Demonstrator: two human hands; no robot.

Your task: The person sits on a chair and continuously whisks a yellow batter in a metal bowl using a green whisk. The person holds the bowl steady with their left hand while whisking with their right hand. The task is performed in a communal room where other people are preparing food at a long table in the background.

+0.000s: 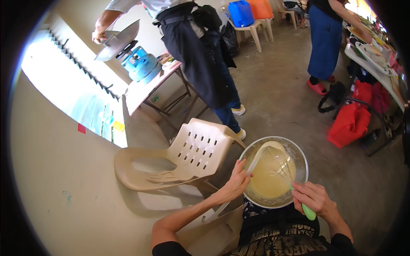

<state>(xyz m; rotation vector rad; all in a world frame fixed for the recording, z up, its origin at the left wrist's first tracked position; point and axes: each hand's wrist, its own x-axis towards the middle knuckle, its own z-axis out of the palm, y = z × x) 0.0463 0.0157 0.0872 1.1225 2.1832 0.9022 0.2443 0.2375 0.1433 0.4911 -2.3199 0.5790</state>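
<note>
A clear-rimmed round bowl (pixel 304 158) sits over my lap, with smooth pale yellow batter (pixel 267 181) inside. My right hand (pixel 314 198) is closed around the green handle of a wire whisk (pixel 308 212); its wires dip into the batter. At the bowl's left side, my left hand (pixel 236 183) is closed on a pale spatula (pixel 255 163), whose far end curves over the batter and is coated or cream-coloured. That hand also lies against the bowl's rim.
A beige plastic chair (pixel 198 147) stands at my left, near the wall. Beyond it, a person in a black apron (pixel 188 55) holds a large pan (pixel 124 40) by a blue gas cylinder (pixel 143 66). Red bags (pixel 350 123) lie beneath a laden table (pixel 376 64) at right, where another person stands.
</note>
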